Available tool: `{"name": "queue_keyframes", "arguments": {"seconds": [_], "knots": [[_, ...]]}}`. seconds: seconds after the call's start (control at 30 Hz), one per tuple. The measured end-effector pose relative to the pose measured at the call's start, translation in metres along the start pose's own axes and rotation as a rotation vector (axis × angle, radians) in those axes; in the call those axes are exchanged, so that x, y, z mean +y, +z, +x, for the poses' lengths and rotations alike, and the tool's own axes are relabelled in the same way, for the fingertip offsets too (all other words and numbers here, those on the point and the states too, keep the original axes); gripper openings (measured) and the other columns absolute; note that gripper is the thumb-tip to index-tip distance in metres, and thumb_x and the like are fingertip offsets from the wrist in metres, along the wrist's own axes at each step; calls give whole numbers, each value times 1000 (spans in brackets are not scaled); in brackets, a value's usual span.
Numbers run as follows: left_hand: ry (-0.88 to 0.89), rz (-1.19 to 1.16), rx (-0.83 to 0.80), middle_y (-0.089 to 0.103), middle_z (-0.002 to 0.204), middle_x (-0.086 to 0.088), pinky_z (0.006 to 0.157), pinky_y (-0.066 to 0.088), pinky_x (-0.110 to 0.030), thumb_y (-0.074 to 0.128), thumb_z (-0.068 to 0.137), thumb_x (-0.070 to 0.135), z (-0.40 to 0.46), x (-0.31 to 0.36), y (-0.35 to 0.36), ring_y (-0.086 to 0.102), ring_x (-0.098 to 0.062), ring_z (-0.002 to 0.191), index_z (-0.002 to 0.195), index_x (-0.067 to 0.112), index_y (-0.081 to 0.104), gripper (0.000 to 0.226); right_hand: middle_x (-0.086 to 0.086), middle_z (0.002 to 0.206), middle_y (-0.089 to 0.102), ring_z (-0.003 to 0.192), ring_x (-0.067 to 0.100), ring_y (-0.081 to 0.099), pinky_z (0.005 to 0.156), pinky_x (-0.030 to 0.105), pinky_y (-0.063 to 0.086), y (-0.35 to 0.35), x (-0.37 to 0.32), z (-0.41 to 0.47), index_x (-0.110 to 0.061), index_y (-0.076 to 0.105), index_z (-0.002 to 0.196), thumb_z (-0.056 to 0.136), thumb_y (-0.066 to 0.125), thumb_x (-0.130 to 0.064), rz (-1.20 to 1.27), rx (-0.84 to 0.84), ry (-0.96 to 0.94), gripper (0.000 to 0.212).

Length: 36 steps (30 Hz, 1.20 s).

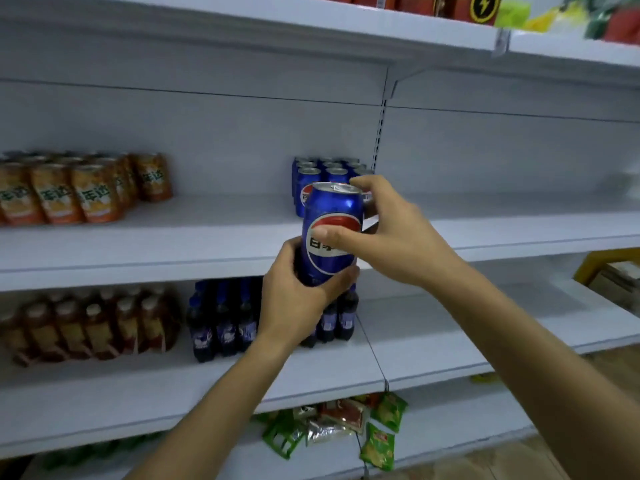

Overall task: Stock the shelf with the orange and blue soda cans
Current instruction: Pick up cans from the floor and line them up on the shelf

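White metal store shelving [214, 233] fills the whole view, several flat tiers deep with a perforated upright post near the middle. Front and centre, a person holds one glossy blue aluminium soda can [331, 233], upright, out in front of the middle shelf's front edge. It carries the red, white and blue Pepsi globe with white Chinese characters across it, partly covered by a thumb.

The left hand [294, 299] is wrapped around the can's bottom, fingers curled under the base. The right hand [391, 230] pinches it higher up, thumb across the logo and fingers curved over the silver top rim.

Right behind the can, toward the back of the middle shelf, sits a block of matching blue Pepsi cans [329, 174]; around nine silver tops show in rows of three, though a few are hidden. At that shelf's left edge stands a cluster of orange soda cans [86, 192] with white Chinese lettering and an orange-fruit print. About eight can be made out, blurry, and some run out of view.

One tier down there's a group of amber plastic tea-looking bottles [93, 323] on the left and dark bottles with blue caps and blue labels [225, 317] beside them. The bottom tier has crinkly green and red snack packets [346, 424] lying loose. Up top sit red boxes with a yellow lightning-bolt badge [481, 6].
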<state>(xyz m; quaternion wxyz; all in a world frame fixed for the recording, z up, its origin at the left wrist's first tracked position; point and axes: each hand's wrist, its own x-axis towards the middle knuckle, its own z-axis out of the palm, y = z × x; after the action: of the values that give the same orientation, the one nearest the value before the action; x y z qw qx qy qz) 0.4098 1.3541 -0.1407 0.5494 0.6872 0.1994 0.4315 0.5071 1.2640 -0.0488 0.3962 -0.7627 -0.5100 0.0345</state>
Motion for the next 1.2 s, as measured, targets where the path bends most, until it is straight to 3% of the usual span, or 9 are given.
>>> {"name": "queue_keyframes", "arguments": {"seconds": [0.13,0.23,0.33,0.43,0.5,0.6,0.8,1.03,1.2], "knots": [[22,39,28,70,101,10,76,57,-26,86,65,31,72,-17,-7,67,-4,88,115,21,57,58,-17,97,57,94,9,61,76,29,53,-2,2,78,-24,46,122,74,72,-55,-39,-6,-22,63],[36,67,30,70,100,10,73,55,-20,86,65,29,126,-29,-17,67,-3,86,114,21,58,58,-8,101,63,90,13,64,79,39,57,4,4,137,-23,52,115,74,73,-51,-74,-42,-49,54],[77,117,20,67,103,16,73,50,-13,81,62,42,180,-34,-33,63,5,88,114,27,54,61,-3,96,66,84,15,66,77,41,59,13,8,196,-22,54,107,73,75,-44,-59,-60,-68,45],[139,245,22,64,106,12,75,51,-15,83,66,38,240,-41,-51,62,-1,93,117,31,52,60,1,102,64,87,19,67,76,41,60,31,18,257,-21,52,112,70,78,-42,-34,-122,-60,54],[107,308,28,64,102,12,71,49,-14,84,67,32,278,-51,-60,61,-1,90,112,30,52,56,1,111,62,92,16,64,80,34,58,43,26,297,-21,50,119,74,77,-42,-89,-161,-75,57],[76,357,43,63,100,10,72,48,-16,86,67,29,328,-74,-67,62,-7,86,113,25,54,56,4,127,57,102,12,54,80,20,41,57,38,344,-15,47,133,83,71,-37,-258,-203,-218,60],[27,400,43,65,116,-3,80,52,-29,87,65,21,391,-129,-63,63,-16,92,125,15,52,69,10,120,63,103,25,59,92,44,48,87,76,399,-13,58,128,99,46,-28,-459,-269,-273,34],[-17,376,11,61,125,-9,83,49,-28,85,68,16,419,-169,-58,62,-22,103,131,10,49,73,10,125,61,107,26,58,95,44,46,101,97,419,-12,57,130,101,42,-28,-458,-322,-218,36],[-39,364,3,58,125,-11,80,47,-25,84,70,11,421,-189,-52,57,-16,100,128,4,47,70,11,106,68,92,26,62,87,40,49,105,109,429,-8,65,115,102,37,-30,-534,-336,-203,37]]}}
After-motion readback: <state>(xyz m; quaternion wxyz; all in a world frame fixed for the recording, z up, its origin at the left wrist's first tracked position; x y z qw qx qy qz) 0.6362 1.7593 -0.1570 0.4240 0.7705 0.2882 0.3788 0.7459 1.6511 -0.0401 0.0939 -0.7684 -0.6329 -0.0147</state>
